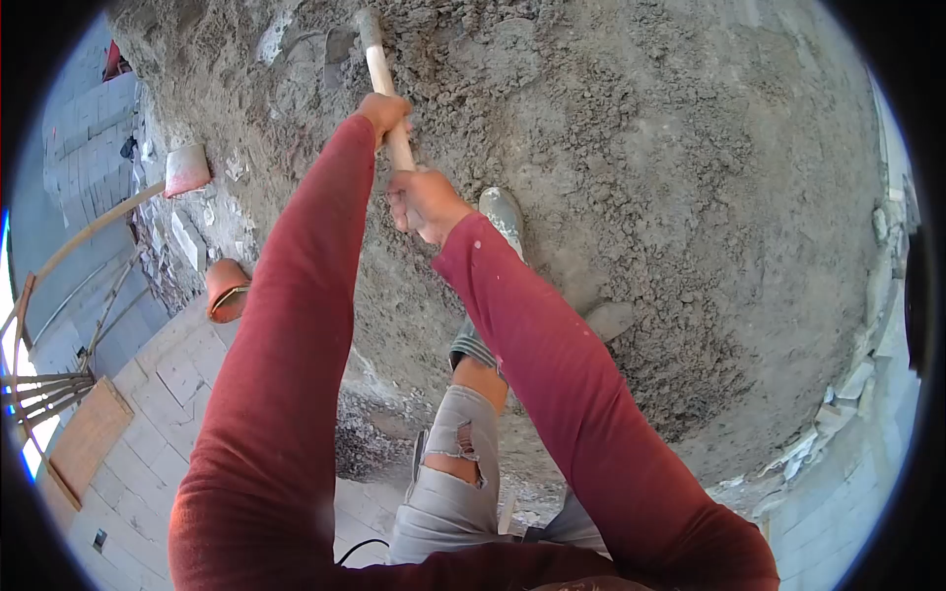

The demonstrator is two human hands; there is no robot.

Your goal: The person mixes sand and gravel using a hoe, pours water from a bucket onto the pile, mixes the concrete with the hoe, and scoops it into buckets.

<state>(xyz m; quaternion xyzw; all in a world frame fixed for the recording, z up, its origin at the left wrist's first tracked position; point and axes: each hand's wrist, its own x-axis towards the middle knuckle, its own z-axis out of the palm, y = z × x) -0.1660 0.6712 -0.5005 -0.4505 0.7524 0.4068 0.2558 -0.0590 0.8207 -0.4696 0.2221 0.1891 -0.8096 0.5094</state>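
My left hand [384, 112] is closed around the middle of a pale wooden handle. It belongs to a long-handled tool [378, 69] that slopes up and away from me. Lower down, near the handle's end, my right hand [430, 203] wraps the same wood, its fingers slightly blurred. The tool's far end is caked in grey and reaches wet, lumpy mortar [611, 158]; I cannot make out its head clearly. Beneath my right hand, a mud-covered boot [503, 217] stands in the mix. Another boot [609, 320] shows partly beyond my right forearm.
To the left lies a shovel [187, 169] with a long wooden handle. An orange bucket [228, 292] is tipped over near the mortar's edge. A wooden board [91, 440] rests on the paved floor [148, 483]. Broken pale chunks [838, 414] line the right edge.
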